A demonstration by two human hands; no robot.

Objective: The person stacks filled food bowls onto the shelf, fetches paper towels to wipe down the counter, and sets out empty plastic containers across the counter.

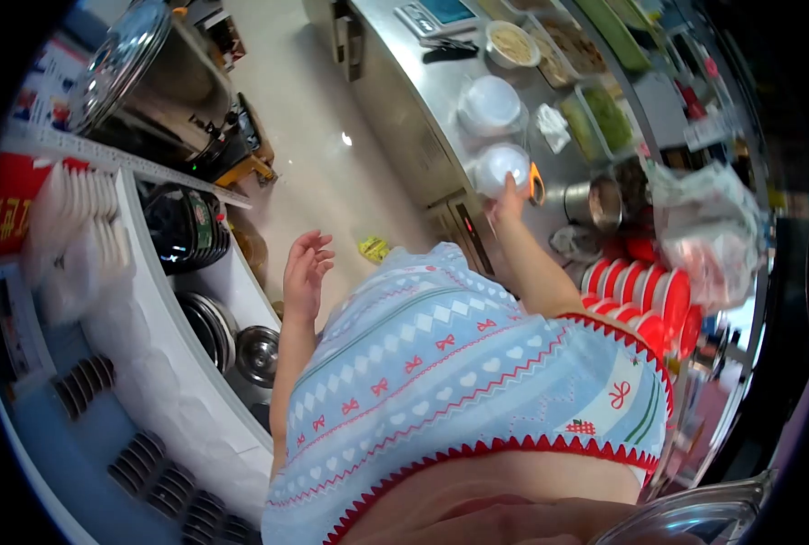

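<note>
My right hand (508,202) reaches over the edge of the steel counter and grips the near side of a white round tub (497,167). One digit lies on its top; the rest of the fingers are partly hidden. Just beyond stands a second white round tub (493,102). An orange handle (537,183) shows beside my right hand. My left hand (305,270) hangs in the air over the floor, fingers loosely bent and apart, holding nothing.
Along the steel counter (423,68) are a bowl of pale food (512,44), a tub of green food (604,118), a steel pot (593,202) and red-and-white stacked containers (641,291). A white shelf (150,363) with black containers (182,227) curves along my left.
</note>
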